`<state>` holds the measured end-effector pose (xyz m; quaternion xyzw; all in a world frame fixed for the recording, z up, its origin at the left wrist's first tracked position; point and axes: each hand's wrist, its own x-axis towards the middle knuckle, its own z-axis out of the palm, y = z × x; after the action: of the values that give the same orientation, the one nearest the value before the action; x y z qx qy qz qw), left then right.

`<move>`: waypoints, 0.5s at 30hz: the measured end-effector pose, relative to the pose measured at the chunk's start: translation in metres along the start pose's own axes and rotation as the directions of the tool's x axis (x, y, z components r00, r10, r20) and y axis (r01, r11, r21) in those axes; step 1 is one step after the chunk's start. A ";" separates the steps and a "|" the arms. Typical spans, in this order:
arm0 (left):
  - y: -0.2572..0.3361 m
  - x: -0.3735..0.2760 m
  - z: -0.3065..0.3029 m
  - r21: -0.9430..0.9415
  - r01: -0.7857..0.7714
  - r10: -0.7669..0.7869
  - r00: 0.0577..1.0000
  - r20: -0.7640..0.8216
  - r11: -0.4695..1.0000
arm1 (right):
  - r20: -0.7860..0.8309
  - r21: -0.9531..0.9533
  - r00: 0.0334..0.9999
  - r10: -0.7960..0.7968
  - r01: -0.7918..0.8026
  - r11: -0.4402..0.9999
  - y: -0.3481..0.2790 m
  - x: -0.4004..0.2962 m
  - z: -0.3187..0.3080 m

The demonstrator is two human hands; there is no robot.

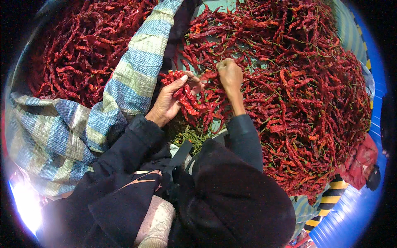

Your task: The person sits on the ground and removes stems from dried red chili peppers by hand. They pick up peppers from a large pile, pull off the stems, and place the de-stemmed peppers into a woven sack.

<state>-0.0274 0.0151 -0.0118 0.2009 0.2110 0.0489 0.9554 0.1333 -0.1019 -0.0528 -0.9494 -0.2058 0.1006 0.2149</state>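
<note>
A bunch of dried red chillies [187,104] is held in my left hand [170,99], thumb on top and fingers curled around it. Just to the right, my right hand [230,73] is bent into a loose fist over the scattered chillies; whether its fingertips pinch a chilli or stem cannot be made out. A wide heap of dried red chillies [304,105], many with green stems, spreads from beneath both hands to the far right. Below the hands lies a small pile of greenish chilli stems [192,138], close to my lap.
At the left, a blue-and-cream striped woven sack [139,62] stands open, full of dried red chillies [90,52]. Striped sheeting [349,31] edges the heap at the right. Beyond are yellow-and-black tape [330,195], a red cloth [359,161] and a blue surface [347,214].
</note>
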 end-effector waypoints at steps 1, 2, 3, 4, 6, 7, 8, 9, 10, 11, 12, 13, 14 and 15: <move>0.000 -0.001 -0.001 0.046 -0.005 0.006 1.000 -0.017 0.999 | -0.036 0.289 0.999 -0.017 0.027 0.957 -0.002 -0.007 -0.008; -0.001 0.001 -0.002 0.164 -0.049 0.055 0.998 -0.037 0.985 | 0.053 0.478 0.998 0.041 -0.061 0.876 -0.002 -0.016 -0.019; 0.001 0.002 -0.002 0.249 -0.068 0.080 0.996 -0.041 0.966 | 0.156 0.638 0.985 0.076 -0.159 0.754 -0.014 -0.026 -0.037; 0.000 0.005 0.003 0.320 -0.076 0.091 0.995 -0.035 0.944 | 0.231 0.746 0.971 0.066 -0.220 0.629 -0.016 -0.034 -0.050; 0.000 0.006 0.004 0.542 -0.119 0.119 0.992 0.035 0.832 | 0.229 0.695 0.973 -0.021 -0.148 0.704 -0.021 -0.049 -0.061; 0.001 0.005 0.006 0.626 -0.115 0.071 0.993 0.094 0.772 | 0.211 0.674 0.975 -0.067 -0.095 0.732 -0.024 -0.054 -0.063; -0.002 0.005 0.007 0.633 -0.073 0.020 0.996 0.091 0.771 | 0.184 0.670 0.978 -0.103 -0.047 0.741 -0.028 -0.058 -0.064; -0.003 0.005 0.010 0.642 -0.035 -0.029 0.996 0.089 0.766 | 0.153 0.666 0.978 -0.143 0.004 0.746 -0.033 -0.060 -0.063; -0.008 0.006 0.007 0.646 0.024 -0.081 0.995 0.059 0.763 | 0.134 0.737 0.979 -0.155 0.006 0.676 -0.033 -0.063 -0.055; -0.009 0.005 0.005 0.684 0.035 -0.105 0.993 0.061 0.729 | 0.063 0.642 0.982 -0.179 0.098 0.761 -0.037 -0.066 -0.052; -0.007 0.005 0.007 0.679 0.038 -0.099 0.994 0.050 0.733 | 0.052 0.656 0.981 -0.187 0.107 0.747 -0.038 -0.066 -0.049; -0.005 0.004 0.009 0.675 0.042 -0.093 0.995 0.040 0.737 | 0.040 0.670 0.980 -0.194 0.117 0.733 -0.039 -0.065 -0.047; -0.004 0.003 0.011 0.701 -0.009 -0.057 0.996 0.071 0.713 | 0.099 0.731 0.986 -0.133 0.018 0.682 -0.041 -0.066 -0.047; -0.003 0.002 0.012 0.724 -0.059 -0.023 0.994 0.103 0.687 | 0.164 0.780 0.984 -0.076 -0.082 0.620 -0.048 -0.068 -0.049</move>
<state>-0.0205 0.0087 -0.0038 0.5664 0.1612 -0.0395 0.8072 0.0696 -0.1101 0.0197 -0.7476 -0.1582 0.2663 0.5875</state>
